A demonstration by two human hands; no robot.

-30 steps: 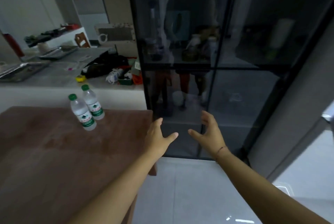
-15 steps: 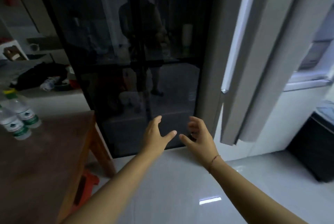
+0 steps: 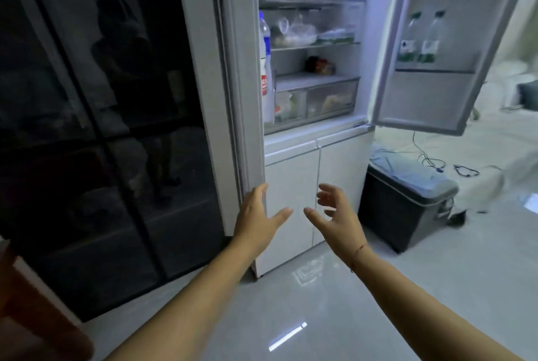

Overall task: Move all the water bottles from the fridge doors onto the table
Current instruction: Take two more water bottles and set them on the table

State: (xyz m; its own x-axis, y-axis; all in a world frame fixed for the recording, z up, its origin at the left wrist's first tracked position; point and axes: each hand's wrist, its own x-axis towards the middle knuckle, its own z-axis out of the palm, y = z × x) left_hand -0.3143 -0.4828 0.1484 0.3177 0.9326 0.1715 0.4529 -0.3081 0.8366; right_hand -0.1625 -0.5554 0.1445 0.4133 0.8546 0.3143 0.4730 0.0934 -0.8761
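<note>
The white fridge point(image 3: 291, 180) stands with both upper doors swung wide. Two clear water bottles with green caps and green labels, one point(image 3: 407, 40) beside the other point(image 3: 431, 38), stand upright in the right door's shelf point(image 3: 433, 89). A taller bottle point(image 3: 266, 69) with a blue cap and a red-and-white label shows edge-on at the left door point(image 3: 233, 69). My left hand point(image 3: 257, 215) and my right hand point(image 3: 337, 215) are held out empty, fingers apart, in front of the lower fridge doors, well below the bottles. A corner of the brown table point(image 3: 32, 320) shows at the bottom left.
A dark glass partition point(image 3: 102, 127) fills the left side. A dark bin point(image 3: 404, 200) with a grey lid stands on the floor right of the fridge, under the right door. Cables lie on the floor beyond it. Food containers fill the inner shelves.
My view has swung right, away from the table with its two bottles, onto the fridge interior. Both hands stay raised and empty in front of me.
</note>
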